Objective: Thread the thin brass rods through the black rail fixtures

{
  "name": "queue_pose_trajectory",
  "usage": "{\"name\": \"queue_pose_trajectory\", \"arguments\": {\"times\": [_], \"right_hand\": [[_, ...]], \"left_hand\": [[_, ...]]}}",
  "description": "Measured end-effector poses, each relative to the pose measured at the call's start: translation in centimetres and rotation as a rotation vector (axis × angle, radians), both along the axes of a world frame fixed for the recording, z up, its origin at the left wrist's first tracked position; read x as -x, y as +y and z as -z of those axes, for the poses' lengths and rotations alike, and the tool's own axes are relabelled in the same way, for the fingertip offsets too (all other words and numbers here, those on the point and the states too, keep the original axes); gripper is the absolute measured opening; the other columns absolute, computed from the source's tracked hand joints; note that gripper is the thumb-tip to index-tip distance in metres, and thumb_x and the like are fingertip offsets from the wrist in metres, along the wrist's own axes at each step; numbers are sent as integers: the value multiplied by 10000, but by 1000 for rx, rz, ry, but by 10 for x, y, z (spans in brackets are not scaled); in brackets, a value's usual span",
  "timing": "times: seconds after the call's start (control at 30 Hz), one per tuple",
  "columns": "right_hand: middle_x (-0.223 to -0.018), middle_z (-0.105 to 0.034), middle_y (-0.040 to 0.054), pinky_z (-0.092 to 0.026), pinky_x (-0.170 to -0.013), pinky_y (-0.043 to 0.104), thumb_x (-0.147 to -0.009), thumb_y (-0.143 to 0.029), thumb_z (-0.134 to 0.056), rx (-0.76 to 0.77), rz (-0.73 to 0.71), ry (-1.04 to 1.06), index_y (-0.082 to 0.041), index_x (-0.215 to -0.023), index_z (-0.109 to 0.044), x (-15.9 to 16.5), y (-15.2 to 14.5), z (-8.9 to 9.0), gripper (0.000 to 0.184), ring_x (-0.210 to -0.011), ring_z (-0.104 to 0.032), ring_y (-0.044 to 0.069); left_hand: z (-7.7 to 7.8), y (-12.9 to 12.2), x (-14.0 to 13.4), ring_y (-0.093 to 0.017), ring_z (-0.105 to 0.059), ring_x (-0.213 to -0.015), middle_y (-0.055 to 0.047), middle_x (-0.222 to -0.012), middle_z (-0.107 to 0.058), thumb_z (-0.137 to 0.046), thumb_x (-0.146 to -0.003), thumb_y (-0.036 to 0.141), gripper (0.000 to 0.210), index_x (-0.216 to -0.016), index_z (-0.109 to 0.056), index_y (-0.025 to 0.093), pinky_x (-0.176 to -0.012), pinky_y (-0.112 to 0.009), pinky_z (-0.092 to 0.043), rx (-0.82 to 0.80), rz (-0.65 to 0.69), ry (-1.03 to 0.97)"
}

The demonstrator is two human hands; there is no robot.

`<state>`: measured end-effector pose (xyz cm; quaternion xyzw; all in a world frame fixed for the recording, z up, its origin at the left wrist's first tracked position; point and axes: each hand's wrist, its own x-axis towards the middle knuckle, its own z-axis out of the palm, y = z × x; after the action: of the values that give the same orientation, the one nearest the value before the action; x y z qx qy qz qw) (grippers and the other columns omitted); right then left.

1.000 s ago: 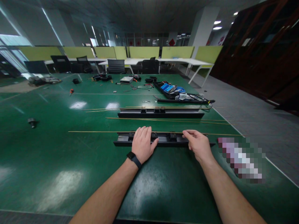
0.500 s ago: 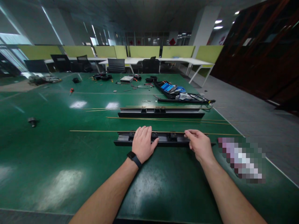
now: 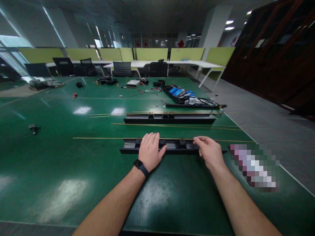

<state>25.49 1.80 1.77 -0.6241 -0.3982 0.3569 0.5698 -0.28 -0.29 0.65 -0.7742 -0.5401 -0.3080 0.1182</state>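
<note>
A black channel-shaped rail [image 3: 172, 151] lies crosswise on the green table, with dark blocks [image 3: 181, 143] set inside it. My left hand [image 3: 149, 149] rests on top of the rail, its fingers stretched out flat and the thumb apart. My right hand [image 3: 209, 151] is closed in a pinch at the rail's right part. Between its thumb and fingertip runs a long thin brass-coloured rod [image 3: 98, 138], lying along the rail's far edge and reaching past both ends. The parts under my left palm are hidden.
Behind lie a second black rail [image 3: 169, 121] and more thin rods [image 3: 137, 124]. Farther back are a black tray [image 3: 172, 95] with blue packets, a white box [image 3: 133, 83] and small tools. A dark metal part [image 3: 32, 128] stands left; a blurred object [image 3: 253, 168] lies right.
</note>
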Motion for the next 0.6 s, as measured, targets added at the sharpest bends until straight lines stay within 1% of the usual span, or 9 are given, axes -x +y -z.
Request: {"name": "queue_pose_trajectory", "arguments": {"times": [0.1,0.27,0.47,0.6], "right_hand": [[-814,-750,85,-230,-292,222,-639,-535,-857,-1,13,40,-142,-878,-695,0,1,0,487,-318,-410,49],[-786,-732,66,-217,-288,215,-632,-551,-866,-29,19,67,-144,-884,-681,0,1,2,514,-314,-403,46],[-805,-749,71,-264,-303,215,-682,-578,-847,-48,-44,-15,-142,-961,-719,-1,-1,3,534,-329,-415,48],[-834,-762,90,-262,-306,223,-693,-582,-831,-22,-46,-41,-137,-936,-736,-2,0,5,515,-332,-416,50]], "left_hand": [[-1,0,0,-322,-567,-1317,-171,-1348,-648,-534,-993,478,539,-1401,-544,126,-1202,-510,-362,3,-2,7],[-3,0,-1,-322,-568,-1312,-173,-1340,-650,-541,-989,483,547,-1389,-548,109,-1204,-500,-363,8,-11,11],[-2,0,-1,-320,-565,-1314,-171,-1345,-647,-537,-991,482,544,-1390,-546,112,-1205,-508,-362,6,-7,7],[-3,-1,-1,-319,-565,-1316,-167,-1348,-647,-539,-990,479,538,-1392,-546,121,-1206,-506,-360,12,-5,-3]]}}
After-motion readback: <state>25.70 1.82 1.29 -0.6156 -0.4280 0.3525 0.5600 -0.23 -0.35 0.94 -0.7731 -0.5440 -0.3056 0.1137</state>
